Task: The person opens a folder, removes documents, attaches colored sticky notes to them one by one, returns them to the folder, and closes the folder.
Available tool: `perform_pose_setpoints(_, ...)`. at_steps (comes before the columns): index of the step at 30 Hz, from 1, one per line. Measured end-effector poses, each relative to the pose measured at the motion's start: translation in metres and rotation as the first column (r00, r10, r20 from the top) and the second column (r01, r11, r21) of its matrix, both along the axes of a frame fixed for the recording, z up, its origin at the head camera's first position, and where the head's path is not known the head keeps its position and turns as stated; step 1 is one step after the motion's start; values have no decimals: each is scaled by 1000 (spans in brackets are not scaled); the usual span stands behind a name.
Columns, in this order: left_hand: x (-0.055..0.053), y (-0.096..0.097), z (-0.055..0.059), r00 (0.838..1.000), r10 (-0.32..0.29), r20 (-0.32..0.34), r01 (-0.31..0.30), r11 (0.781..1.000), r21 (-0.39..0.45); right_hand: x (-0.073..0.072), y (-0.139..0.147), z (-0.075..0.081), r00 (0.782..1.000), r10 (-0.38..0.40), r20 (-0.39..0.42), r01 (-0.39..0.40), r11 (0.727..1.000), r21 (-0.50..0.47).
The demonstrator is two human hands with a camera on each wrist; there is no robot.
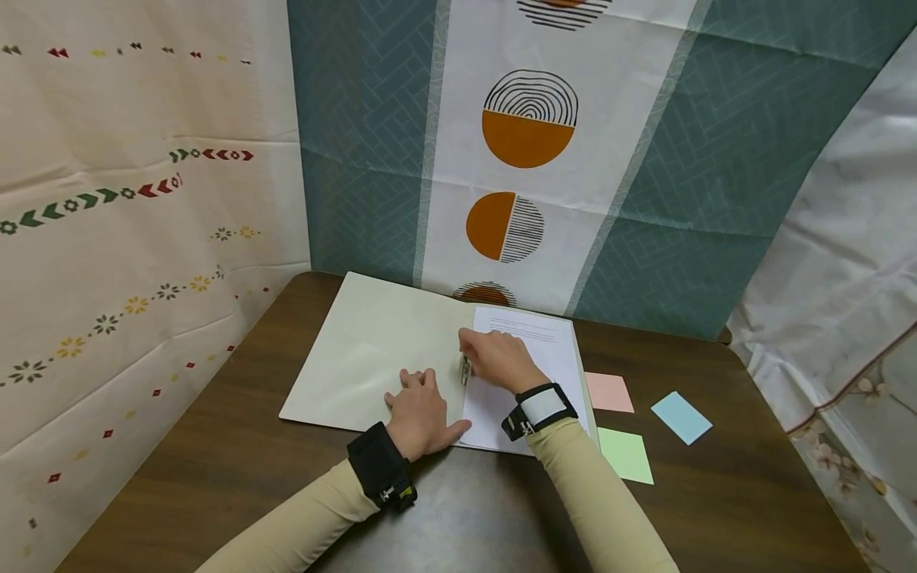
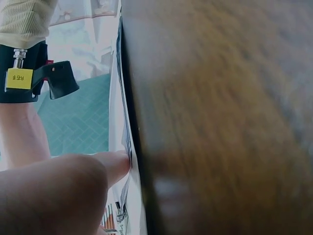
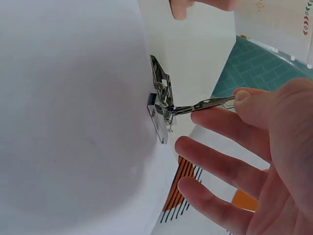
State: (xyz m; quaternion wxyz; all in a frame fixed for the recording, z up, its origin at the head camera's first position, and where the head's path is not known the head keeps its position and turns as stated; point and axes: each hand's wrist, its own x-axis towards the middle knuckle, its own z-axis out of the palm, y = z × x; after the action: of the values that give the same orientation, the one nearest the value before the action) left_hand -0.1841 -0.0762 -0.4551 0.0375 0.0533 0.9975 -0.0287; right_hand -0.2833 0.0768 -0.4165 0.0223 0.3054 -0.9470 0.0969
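An opened folder point(image 1: 387, 334) lies on the table, with printed paper point(image 1: 530, 350) on its right side. At the fold sits a metal clip point(image 3: 164, 100), pressing on the paper's left edge. My right hand point(image 1: 501, 358) pinches the clip's raised lever point(image 3: 208, 104) between thumb and forefinger; the other fingers stretch out free. My left hand point(image 1: 421, 414) is spread flat at the folder's lower edge, its thumb on the paper's bottom corner. In the left wrist view the thumb point(image 2: 115, 166) presses on the sheet edges.
Right of the folder lie a pink sticky note point(image 1: 609, 393), a green one point(image 1: 626, 455) and a blue one point(image 1: 681, 418). The wooden table point(image 1: 215, 485) ends at patterned cloth hangings point(image 1: 365, 143) behind and at both sides.
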Motion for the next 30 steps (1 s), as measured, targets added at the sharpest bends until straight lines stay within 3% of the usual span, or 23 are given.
perform_pose_setpoints(6, 1, -1, 0, 1000, 3, -4, -3, 1000, 15, -1, -1, 3, 1000, -4, -16, 4, 1000, -8)
perform_pose_setpoints(17, 4, 0, 1, 1000, 10, -19, -10, 999, 38, -5, -5, 7, 988, -51, -144, 47, 998, -28)
perform_pose_setpoints(20, 5, 0, 2, 999, 14, -32, -12, 999, 44, -6, -6, 5, 972, -73, -223, 66, 997, -39)
perform_pose_setpoints(30, 6, -1, 1, 999, 12, -41, -11, 1000, 27, -10, -9, -13, 889, -132, -438, 124, 991, -48)
